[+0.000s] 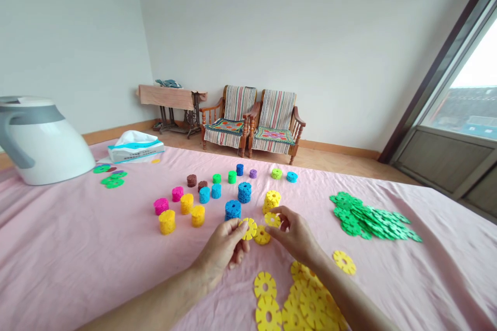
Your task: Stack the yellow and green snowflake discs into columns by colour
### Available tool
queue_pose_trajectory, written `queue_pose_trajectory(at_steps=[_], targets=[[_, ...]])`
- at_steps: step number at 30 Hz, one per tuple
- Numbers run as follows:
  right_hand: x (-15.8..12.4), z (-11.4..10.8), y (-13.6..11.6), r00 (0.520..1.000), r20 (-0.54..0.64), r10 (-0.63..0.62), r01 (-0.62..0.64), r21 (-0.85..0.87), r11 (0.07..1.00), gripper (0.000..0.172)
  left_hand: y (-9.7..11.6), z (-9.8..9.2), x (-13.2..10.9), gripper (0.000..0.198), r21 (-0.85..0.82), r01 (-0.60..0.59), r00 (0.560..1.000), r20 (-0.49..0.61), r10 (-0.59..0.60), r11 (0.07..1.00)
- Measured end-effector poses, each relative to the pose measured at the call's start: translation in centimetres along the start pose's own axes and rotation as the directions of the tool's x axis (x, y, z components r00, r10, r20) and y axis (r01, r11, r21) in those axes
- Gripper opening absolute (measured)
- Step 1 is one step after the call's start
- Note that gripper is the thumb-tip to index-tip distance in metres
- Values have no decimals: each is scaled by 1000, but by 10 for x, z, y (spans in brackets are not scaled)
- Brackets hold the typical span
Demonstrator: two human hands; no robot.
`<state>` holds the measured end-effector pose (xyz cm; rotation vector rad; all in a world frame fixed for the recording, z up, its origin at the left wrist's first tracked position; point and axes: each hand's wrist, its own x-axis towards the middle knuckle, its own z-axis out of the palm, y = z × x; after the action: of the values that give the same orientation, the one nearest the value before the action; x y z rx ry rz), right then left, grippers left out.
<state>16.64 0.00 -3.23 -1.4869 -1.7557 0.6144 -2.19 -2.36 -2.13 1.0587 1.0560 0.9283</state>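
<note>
As seen just beyond the pile of loose yellow discs [305,300], the left hand [221,249] pinches a yellow disc [249,228] between thumb and fingers, and the right hand [293,234] pinches a second yellow disc [272,220]. Farther beyond the pile stands a yellow disc stack [272,199]; a green disc pile [368,215] lies beyond and rightward, on the pink sheet [97,258].
</note>
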Motion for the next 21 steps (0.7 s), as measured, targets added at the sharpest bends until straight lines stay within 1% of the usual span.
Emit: queue_pose_trajectory(at_steps=[4,7,15,21], targets=[[-3,8,-4,999,33,-28,29,-23,999,30,1,0,0,40,-7,-14,1000,-19,13,1000],[-6,11,-7,998,55,-44,46,-39,998,30,1,0,0,39,-14,-14,1000,-11,14,1000],[-8,13,-7,990,73,-120,124,-51,991,28,-3,-1,2,38,-37,-7,1000,-2,7,999],[-9,14,-6,988,72,-138,143,-68,987,29,-4,-2,3,38,-47,-4,1000,16,5,999]])
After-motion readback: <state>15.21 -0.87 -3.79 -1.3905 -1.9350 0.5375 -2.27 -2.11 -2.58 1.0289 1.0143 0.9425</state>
